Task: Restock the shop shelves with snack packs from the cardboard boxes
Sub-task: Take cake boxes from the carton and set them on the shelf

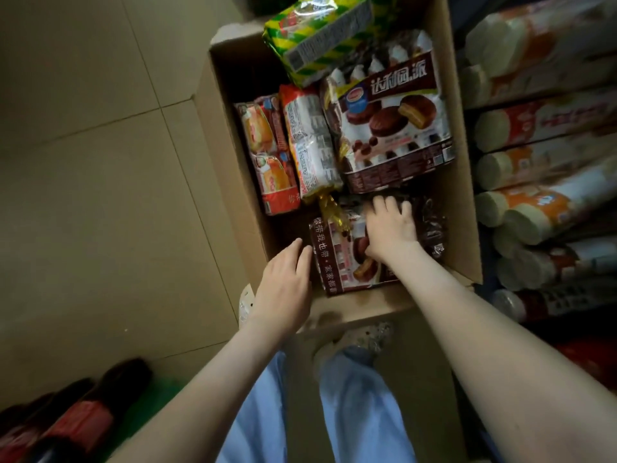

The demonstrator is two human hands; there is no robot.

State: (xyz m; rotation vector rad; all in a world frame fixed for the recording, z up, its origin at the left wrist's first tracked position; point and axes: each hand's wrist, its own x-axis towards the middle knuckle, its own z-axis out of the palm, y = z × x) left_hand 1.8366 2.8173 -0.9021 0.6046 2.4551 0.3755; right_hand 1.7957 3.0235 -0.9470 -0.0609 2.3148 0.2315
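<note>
Open cardboard box (233, 155) on tiled floor (83, 162), snack packs inside.

Near end of box: brown chocolate-pie pack (337, 259) lying flat, close to the near wall, white lettering along its left edge. Right hand (390, 228) on top of that pack, fingers spread and bent over its far edge; thumb side low on the pack face. Looks like a grip on the pack, fingertips partly hidden. Left hand (283, 282) at the pack's left edge, fingers straight, tips touching or just beside the edge; cannot tell which. Holding nothing. Hands apart, pack between them.

Far right of box: second chocolate-pie pack (390, 125), bigger in view, face up, against the right wall. Left of it: two red-orange cake packs (270, 152) and (310, 142), standing on edge side by side along the left wall. Far end: green-yellow striped pack (320, 31), tilted, resting on top of the others. Gold ribbon (330, 208) sticking out near box centre.

Right of box: shelves (534, 182) stacked with long cracker sleeves (531, 208), orange-white wrap. Bottom left on floor: dark drink bottles (83, 422), red labels. Light blue trouser legs (354, 406) at bottom centre.
</note>
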